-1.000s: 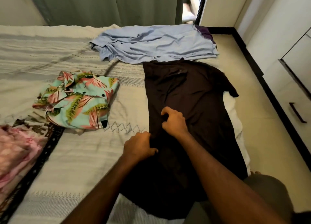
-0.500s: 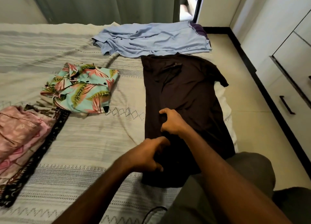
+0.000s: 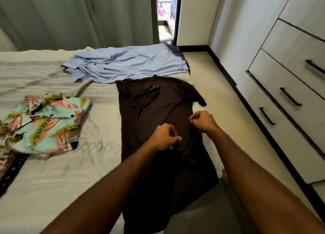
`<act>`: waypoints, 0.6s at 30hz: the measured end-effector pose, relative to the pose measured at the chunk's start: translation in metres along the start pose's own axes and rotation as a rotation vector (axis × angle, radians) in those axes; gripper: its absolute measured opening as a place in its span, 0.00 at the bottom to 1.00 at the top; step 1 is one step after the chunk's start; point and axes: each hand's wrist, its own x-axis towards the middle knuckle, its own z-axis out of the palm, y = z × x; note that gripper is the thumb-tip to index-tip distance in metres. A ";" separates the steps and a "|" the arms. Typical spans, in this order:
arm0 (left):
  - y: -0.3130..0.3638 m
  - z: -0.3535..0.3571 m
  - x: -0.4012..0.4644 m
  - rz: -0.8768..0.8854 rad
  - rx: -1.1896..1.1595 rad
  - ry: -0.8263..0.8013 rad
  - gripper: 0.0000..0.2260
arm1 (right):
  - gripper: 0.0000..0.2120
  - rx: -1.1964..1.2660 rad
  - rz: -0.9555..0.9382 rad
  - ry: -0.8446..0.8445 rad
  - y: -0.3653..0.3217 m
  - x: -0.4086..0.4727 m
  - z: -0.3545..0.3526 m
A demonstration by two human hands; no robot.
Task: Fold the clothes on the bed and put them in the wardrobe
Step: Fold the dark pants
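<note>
**Along the bed's right edge, my hands move apart**

On the bed the dark shirt lies flat. My right hand has shifted to its right edge, fingers pinching fabric; my left hand still grips mid-shirt, fingers curled.

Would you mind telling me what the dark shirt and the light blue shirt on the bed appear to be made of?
The dark shirt looks like soft matte knit, perhaps cotton jersey: it lies limp with shallow creases. The light blue shirt looks like thin woven cloth, perhaps cotton blend: sharper wrinkles, faint sheen. Neither fibre is certain.
</note>
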 end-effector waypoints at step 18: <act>0.021 0.083 0.127 -0.178 0.094 0.182 0.09 | 0.31 0.626 0.488 0.111 0.005 0.188 0.011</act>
